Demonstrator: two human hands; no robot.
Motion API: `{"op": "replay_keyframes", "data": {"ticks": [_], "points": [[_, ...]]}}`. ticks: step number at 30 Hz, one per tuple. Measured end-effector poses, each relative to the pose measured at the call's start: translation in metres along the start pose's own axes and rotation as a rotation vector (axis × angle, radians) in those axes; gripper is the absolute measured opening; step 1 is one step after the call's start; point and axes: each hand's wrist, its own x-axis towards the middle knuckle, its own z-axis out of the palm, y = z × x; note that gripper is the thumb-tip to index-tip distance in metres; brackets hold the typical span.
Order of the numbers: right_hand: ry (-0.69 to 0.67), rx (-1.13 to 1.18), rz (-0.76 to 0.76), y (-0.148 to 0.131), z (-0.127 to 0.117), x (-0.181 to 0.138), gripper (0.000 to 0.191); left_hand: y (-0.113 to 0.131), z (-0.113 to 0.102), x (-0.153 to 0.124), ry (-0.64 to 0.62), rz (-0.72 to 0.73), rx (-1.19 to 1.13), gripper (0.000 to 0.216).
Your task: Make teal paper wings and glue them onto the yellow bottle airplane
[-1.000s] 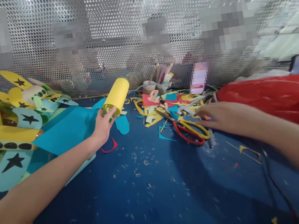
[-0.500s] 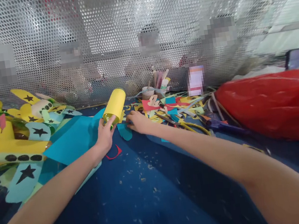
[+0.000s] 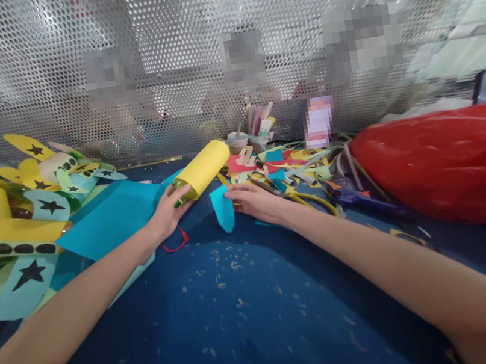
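My left hand [image 3: 169,212] is closed round the near end of a plastic bottle [image 3: 207,168] wrapped in yellow paper. The bottle lies tilted, its far end pointing up and to the right. Between the fingers and thumb of my right hand [image 3: 252,197] is a blue paper piece [image 3: 223,210] with a rounded lower end, held upright just right of the bottle. Left of my left hand spread large blue paper sheets [image 3: 113,216]. A thin red paper scrap [image 3: 177,240] lies below that hand.
Yellow paper-covered bottle planes [image 3: 11,222] with black stars crowd the left. Coloured paper scraps [image 3: 279,164], scissors with yellow handles [image 3: 314,203] and a purple tool [image 3: 359,198] lie to the right. A red plastic bag [image 3: 446,167] fills the far right. A perforated silver sheet [image 3: 186,44] hangs behind.
My right hand has lifted the blue paper piece off the table and moved it right and toward me. The yellow bottle has shifted right and tipped lower in my left hand.
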Motion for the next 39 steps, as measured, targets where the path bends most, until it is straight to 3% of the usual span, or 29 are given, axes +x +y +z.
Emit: {"op": "replay_keyframes", "data": {"ticks": [4,10,24,39], "points": [[0.018,0.174,0.049,0.002,0.005,-0.002,0.032,0.001,-0.003,0.0,-0.097,-0.043,0.117,0.046],[0.094,0.201,0.108,0.002,0.01,-0.004,0.026,0.002,-0.005,-0.002,-0.182,-0.043,0.237,0.055],[0.202,0.184,0.095,0.006,0.011,-0.001,0.024,0.002,0.002,-0.008,-0.092,-0.025,0.29,0.044],[0.202,0.191,0.107,0.004,0.011,-0.001,0.022,0.002,0.005,-0.01,-0.071,-0.026,0.289,0.043]]}}
